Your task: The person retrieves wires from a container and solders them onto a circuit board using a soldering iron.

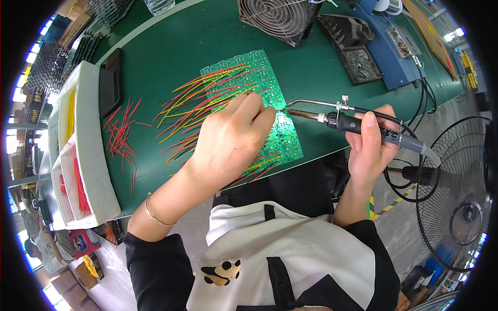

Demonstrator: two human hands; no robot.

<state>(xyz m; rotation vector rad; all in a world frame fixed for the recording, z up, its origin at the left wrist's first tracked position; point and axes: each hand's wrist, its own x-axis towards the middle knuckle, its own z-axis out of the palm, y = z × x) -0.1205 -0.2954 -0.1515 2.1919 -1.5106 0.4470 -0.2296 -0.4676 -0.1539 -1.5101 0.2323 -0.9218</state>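
Observation:
A green circuit board (267, 78) lies on the table, with rows of red, yellow and black wires (189, 98) sticking out to its left. My left hand (233, 132) is over the board, fingers closed in a pinch near its right edge; what they hold is hidden. My right hand (371, 142) grips a soldering iron (358, 124) by its black handle, right of the board. A thin metal solder-feed tube (311, 103) is clamped along the iron. The iron's tip and the tube's end meet at the board, beside my left fingertips.
Loose red wires (122, 135) lie at left, beside a white foam box (96, 155) of sorted wires and a black tray (110, 83). At the back are a square fan (277, 18), a soldering iron stand (358, 57) and a blue machine (391, 49). A large round fan (459, 207) stands at right.

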